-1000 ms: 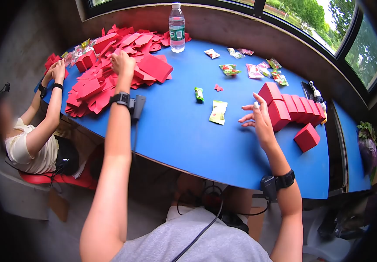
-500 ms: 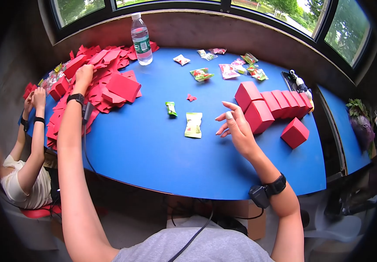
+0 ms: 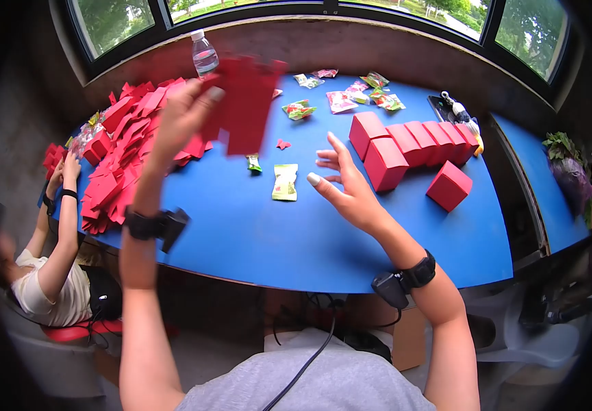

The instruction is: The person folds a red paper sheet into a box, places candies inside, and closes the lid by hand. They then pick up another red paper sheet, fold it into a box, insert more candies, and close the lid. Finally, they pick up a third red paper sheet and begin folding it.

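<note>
My left hand (image 3: 185, 120) is closed on a flat red card sheet (image 3: 246, 106) with notched edges, blurred by motion and raised above the table. Behind and left of it spreads a heap of red card pieces (image 3: 121, 161). My right hand (image 3: 347, 188) hovers over the table, fingers apart and holding nothing. Just right of it stand red boxes (image 3: 385, 164) joined to a leaning row of more boxes (image 3: 439, 142), and a single red box (image 3: 450, 186) sits nearer the front. A yellow-green packet (image 3: 285, 182) lies between my hands.
Wrapped sweets (image 3: 341, 101) lie at the back of the blue table (image 3: 309, 253). A water bottle (image 3: 204, 56) stands partly behind the red sheet. At the left, a co-worker (image 3: 53, 281) has both hands near red pieces. A second blue table (image 3: 549, 198) is at the right.
My left hand has lifted a red sheet off the heap and moved right with it. My right hand remains open, its fingers spread a little wider. The head view has shifted.
</note>
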Tool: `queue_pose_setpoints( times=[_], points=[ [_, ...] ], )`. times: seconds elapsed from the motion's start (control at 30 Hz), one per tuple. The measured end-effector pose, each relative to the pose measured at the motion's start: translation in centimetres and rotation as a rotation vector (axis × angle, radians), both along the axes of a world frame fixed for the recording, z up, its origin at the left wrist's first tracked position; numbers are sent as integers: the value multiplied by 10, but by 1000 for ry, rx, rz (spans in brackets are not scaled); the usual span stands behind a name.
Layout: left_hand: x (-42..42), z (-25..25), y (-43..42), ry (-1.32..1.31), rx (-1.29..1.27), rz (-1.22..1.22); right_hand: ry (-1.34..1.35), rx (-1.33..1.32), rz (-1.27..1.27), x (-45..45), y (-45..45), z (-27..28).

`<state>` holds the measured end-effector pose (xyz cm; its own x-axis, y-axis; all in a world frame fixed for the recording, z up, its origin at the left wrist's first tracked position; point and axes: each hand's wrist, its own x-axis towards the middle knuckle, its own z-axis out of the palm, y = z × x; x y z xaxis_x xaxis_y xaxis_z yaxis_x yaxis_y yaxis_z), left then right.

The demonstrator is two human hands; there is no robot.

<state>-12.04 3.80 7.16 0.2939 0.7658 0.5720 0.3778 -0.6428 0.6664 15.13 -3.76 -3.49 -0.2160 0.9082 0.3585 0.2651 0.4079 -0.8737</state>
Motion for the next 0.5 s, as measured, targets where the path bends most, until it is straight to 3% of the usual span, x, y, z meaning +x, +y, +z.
queue_pose_setpoints(
  times=[0.07, 0.2, 0.43, 0.5],
  points=[
    [42, -29, -10, -93, -232, -162, 7, 82, 11, 2, -1, 4],
    [104, -69, -22, -128, -342, -306, 356, -59, 91, 6, -3, 20],
    [123, -60, -48, -22, -380, -422, 230, 51, 40, 11, 6, 7],
    [121, -73, -36, -50, -250, -494, 119, 168, -9, 14, 7, 9]
  ],
)
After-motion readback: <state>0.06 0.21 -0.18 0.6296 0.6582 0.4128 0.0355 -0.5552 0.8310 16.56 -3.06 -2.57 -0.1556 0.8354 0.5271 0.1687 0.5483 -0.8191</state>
